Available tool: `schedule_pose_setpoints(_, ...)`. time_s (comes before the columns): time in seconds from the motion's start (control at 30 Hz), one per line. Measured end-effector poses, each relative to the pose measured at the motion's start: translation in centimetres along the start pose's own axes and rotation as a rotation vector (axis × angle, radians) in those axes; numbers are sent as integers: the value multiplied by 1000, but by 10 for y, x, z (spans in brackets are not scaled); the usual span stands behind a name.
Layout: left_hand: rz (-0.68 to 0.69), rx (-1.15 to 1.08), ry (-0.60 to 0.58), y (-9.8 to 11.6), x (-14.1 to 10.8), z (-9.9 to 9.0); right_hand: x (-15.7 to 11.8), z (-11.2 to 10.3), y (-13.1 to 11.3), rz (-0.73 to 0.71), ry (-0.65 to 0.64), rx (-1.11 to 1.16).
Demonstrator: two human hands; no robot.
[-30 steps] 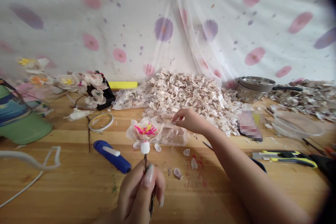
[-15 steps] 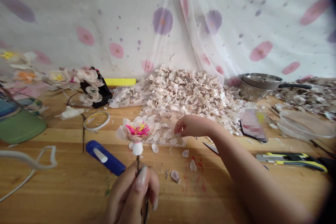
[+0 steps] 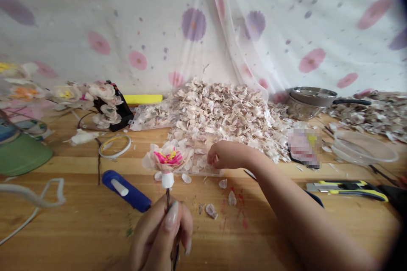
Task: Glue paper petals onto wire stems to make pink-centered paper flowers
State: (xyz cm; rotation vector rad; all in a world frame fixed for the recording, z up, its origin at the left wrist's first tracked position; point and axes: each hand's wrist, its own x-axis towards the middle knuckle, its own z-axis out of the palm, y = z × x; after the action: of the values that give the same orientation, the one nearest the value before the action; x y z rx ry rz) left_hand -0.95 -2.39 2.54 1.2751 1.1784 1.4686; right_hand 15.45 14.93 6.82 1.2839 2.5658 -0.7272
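My left hand (image 3: 159, 235) is closed around the dark, thin stem of an artificial flower (image 3: 167, 156) and keeps it upright. The flower has pale petals, a pink and yellow centre and a white collar (image 3: 167, 180) beneath. My right hand (image 3: 227, 154) reaches over a shallow clear tray (image 3: 208, 172) of pale petals, at the front of the large petal heap (image 3: 222, 112). Its fingers are curled down and pressed together; what lies between the tips is hidden. Several loose petals (image 3: 211, 211) lie on the table between my hands.
Left of the flower are a blue glue gun (image 3: 124, 190), a wire ring (image 3: 115, 147) and a white cable (image 3: 34, 197). Finished flowers (image 3: 106, 99) stand further back. On the right are a utility knife (image 3: 346, 188), a metal pan (image 3: 313, 99) and a clear bowl (image 3: 365, 148).
The view has shifted slightly, so background items sit a little further left. My right hand stays over the tray, its fingers slightly more curled. The flower remains in my left hand.
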Motion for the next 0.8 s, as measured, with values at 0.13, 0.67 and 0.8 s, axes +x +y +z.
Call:
schedule_pose_setpoints(0.13, 0, -48, -31, -1, 5, -3, -7, -7, 4, -31, 20, 45)
schedule_pose_setpoints(0.67, -102, 0, -127, -12, 29, 2, -51, -25, -30, -354, -285, 342)
schedule_pose_setpoints(0.8, -88, -12, -174, -7, 30, 3, -51, -25, -28, -342, -267, 327)
